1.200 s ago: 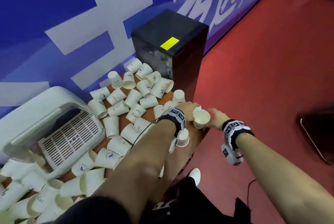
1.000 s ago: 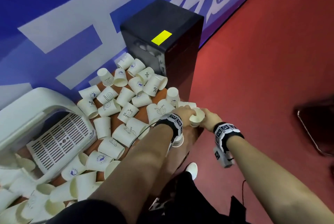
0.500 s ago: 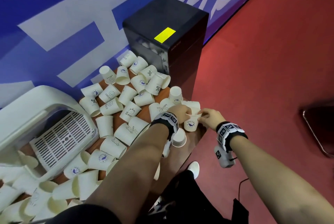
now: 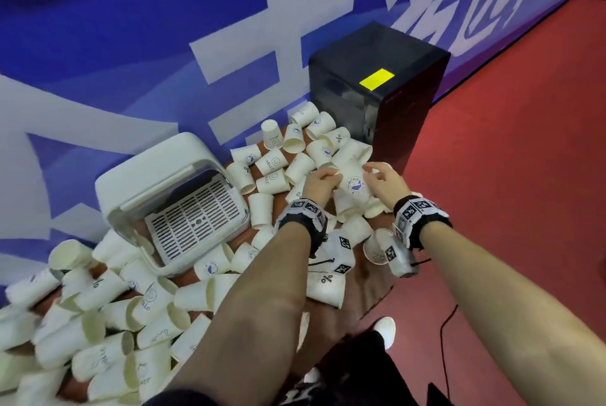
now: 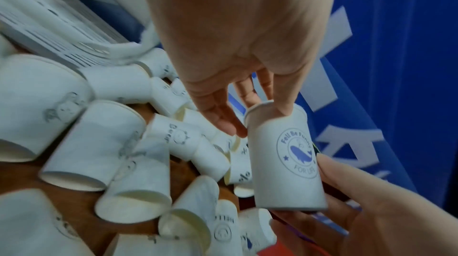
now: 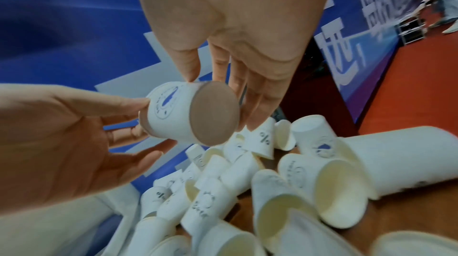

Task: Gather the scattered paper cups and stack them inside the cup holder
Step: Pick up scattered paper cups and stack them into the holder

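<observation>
A white paper cup with a blue whale logo (image 4: 355,186) is held in the air over the pile, between both hands. My left hand (image 4: 323,176) grips its mouth end, thumb and fingers around the rim (image 5: 257,121). My right hand (image 4: 380,176) pinches the base end, with the thumb on top and the fingers behind (image 6: 220,101). The cup (image 5: 285,158) (image 6: 173,115) shows a second rim at its mouth, as if nested. Several loose cups (image 4: 272,159) lie scattered on the brown table (image 4: 364,287). The white cup holder with a slotted grille (image 4: 183,208) lies tilted at the left.
A black cabinet with a yellow label (image 4: 377,81) stands just behind the cups on the right. A blue banner wall (image 4: 131,44) runs behind the table. Red floor (image 4: 508,176) starts at the table's right edge, and a thin black cable (image 4: 442,356) lies on it.
Both hands lifted the whale-logo cup from the table's front edge and turned it off upright. It is now held higher, over the pile, and the view has shifted left.
</observation>
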Tool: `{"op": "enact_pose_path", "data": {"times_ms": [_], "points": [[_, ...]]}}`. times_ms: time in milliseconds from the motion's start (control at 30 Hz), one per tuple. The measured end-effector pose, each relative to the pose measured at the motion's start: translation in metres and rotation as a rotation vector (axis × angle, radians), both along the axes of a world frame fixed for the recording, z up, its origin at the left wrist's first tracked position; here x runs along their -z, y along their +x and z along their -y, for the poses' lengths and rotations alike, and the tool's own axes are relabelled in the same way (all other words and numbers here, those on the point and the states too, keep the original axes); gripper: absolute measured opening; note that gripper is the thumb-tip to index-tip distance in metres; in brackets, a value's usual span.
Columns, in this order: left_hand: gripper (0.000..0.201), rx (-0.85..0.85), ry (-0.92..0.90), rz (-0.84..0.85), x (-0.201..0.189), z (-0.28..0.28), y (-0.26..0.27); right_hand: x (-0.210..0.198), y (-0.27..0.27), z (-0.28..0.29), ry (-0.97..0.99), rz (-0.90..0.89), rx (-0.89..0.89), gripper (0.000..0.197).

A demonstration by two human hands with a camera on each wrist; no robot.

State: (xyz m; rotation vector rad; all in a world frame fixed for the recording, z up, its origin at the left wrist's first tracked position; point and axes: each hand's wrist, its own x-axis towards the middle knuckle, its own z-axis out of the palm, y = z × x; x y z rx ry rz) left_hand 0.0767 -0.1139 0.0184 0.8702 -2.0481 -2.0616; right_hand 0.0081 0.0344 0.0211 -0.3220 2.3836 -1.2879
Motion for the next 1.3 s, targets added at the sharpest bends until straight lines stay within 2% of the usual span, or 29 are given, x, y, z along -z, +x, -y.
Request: {"op": "enact_pose_path", "data": {"times_ms": [100, 233, 333, 467, 700, 1000, 1167, 1300], "points": [[0.008, -0.157, 0.136, -0.047, -0.005, 0.030, 0.029, 0.000, 0.010, 0.039, -0.022, 0.018, -0.069, 0.033], [0.006, -0.353, 0.111, -0.057, 0.001, 0.072, 0.066, -0.013, 0.035, 0.094, -0.020, 0.028, -0.199, 0.042], [0.005, -0.432, 0.059, -0.016, 0.008, 0.099, 0.095, -0.018, 0.055, 0.131, 0.006, 0.038, -0.315, 0.049], [0.015, -0.490, -0.003, 0.013, 0.007, 0.131, 0.131, -0.022, 0.079, 0.174, 0.050, 0.000, -0.508, 0.057], [0.006, -0.457, -0.241, 0.082, 0.018, 0.182, 0.171, -0.010, 0.108, 0.239, 0.111, -0.069, -0.781, 0.066], [0.009, -0.402, -0.375, 0.130, 0.019, 0.225, 0.172, 0.014, 0.110, 0.290, 0.133, -0.146, -0.729, 0.039], [0.009, -0.449, -0.452, 0.147, 0.039, 0.231, 0.167, 0.031, 0.106, 0.304, 0.142, -0.238, -0.717, 0.018], [0.010, -0.367, -0.580, 0.240, 0.056, 0.237, 0.157, 0.047, 0.098, 0.305, 0.169, -0.337, -0.701, 0.016]]}}
